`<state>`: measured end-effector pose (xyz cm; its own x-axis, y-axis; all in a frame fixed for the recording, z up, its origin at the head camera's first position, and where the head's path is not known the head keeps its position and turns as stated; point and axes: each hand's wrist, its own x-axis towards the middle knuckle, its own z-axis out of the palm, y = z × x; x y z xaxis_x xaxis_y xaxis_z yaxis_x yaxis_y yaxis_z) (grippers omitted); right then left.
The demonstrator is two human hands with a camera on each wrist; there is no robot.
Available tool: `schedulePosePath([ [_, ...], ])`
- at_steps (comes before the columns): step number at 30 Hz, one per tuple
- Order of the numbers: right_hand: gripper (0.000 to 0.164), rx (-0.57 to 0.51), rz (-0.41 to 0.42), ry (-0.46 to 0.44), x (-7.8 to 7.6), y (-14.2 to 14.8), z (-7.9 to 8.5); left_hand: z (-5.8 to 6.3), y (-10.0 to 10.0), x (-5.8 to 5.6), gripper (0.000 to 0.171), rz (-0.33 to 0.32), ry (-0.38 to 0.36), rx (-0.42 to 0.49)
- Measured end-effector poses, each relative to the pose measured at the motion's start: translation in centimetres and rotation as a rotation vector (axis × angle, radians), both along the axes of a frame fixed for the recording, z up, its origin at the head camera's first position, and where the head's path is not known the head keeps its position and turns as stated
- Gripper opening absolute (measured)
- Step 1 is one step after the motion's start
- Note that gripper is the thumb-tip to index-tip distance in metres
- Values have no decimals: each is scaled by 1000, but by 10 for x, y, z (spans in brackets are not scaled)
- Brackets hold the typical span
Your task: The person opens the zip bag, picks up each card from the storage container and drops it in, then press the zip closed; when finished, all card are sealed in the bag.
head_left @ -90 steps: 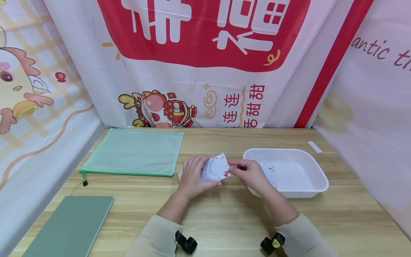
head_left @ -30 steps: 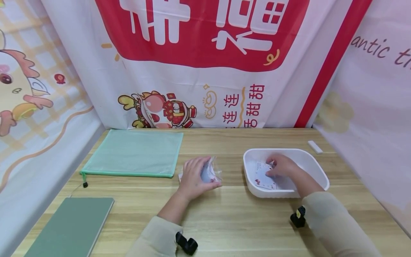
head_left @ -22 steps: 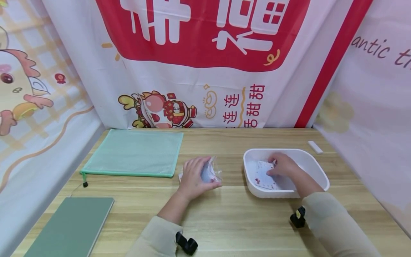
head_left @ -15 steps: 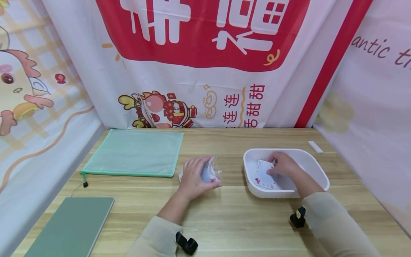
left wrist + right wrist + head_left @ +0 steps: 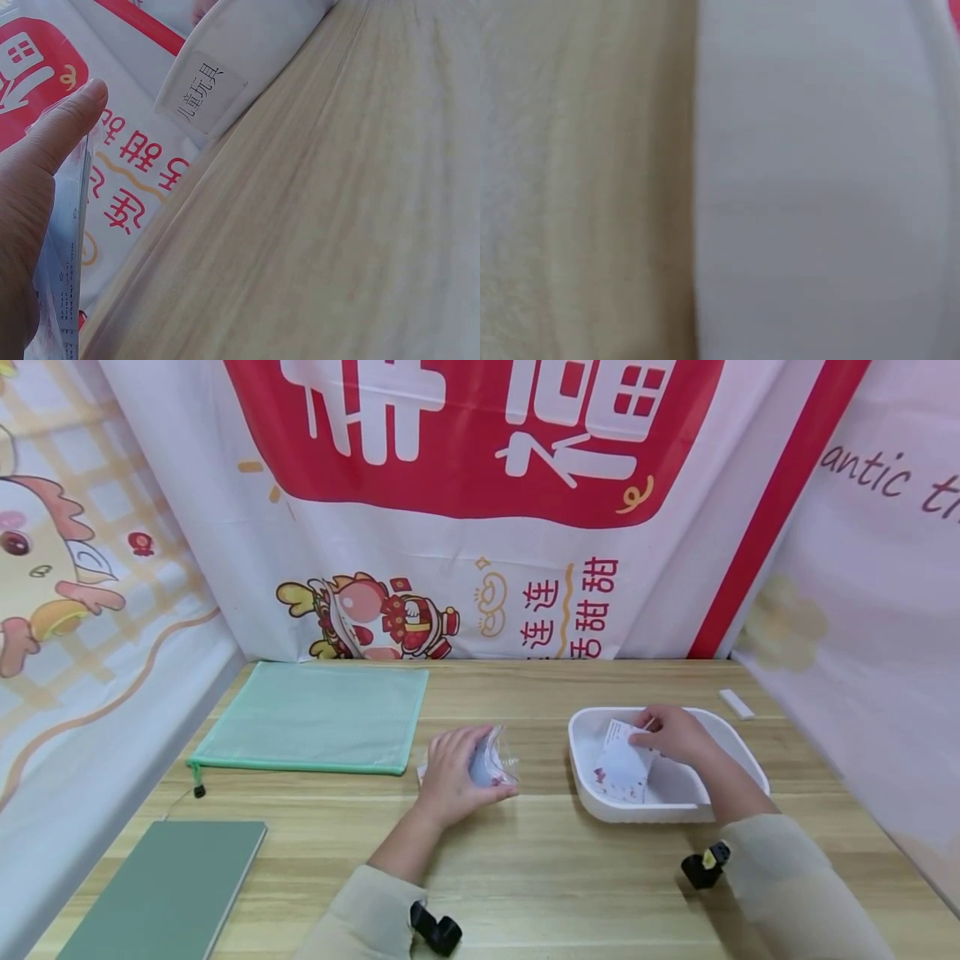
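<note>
My left hand (image 5: pixel 452 781) holds a clear plastic sleeve (image 5: pixel 491 762) open-mouthed in mid-table, fingers around one side and thumb along the other. In the left wrist view, the thumb side of the left hand (image 5: pixel 37 172) grips the sleeve, and the edge of a printed sheet (image 5: pixel 72 247) shows in it. My right hand (image 5: pixel 672 735) pinches a white card (image 5: pixel 626 760) with small reddish prints by its upper right edge. That card stands tilted inside the white plastic basin (image 5: pixel 705 812). The right wrist view shows only the blurred basin wall (image 5: pixel 817 187) and table.
A mint-green mesh zip bag (image 5: pixel 315 718) lies flat at the back left. Nearer on the left is a green notebook (image 5: pixel 165 885). A small white block (image 5: pixel 737 703) sits behind the basin at right. Printed cloth (image 5: pixel 480 527) hangs behind the wooden table (image 5: pixel 525 877).
My right hand has left the sleeve, where it held a card three seconds ago, and moved right into the basin. It now lifts and tilts a card there. The left hand stays put.
</note>
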<state>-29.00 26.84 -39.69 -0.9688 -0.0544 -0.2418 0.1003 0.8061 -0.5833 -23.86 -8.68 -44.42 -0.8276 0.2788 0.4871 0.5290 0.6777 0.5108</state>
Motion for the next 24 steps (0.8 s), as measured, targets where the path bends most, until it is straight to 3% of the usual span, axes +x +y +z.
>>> schedulePosePath([
  [10, 33, -122, 41, 59, 18, 1, 29, 1, 0, 1, 90, 4, -2, -2],
  [17, 43, -189, -88, 113, 35, -1, 47, 0, 0, 0, 90, 3, -8, -1],
  [24, 50, -330, -186, 176, 48, -20, 56, 0, 0, 0, 89, 11, -1, -1],
])
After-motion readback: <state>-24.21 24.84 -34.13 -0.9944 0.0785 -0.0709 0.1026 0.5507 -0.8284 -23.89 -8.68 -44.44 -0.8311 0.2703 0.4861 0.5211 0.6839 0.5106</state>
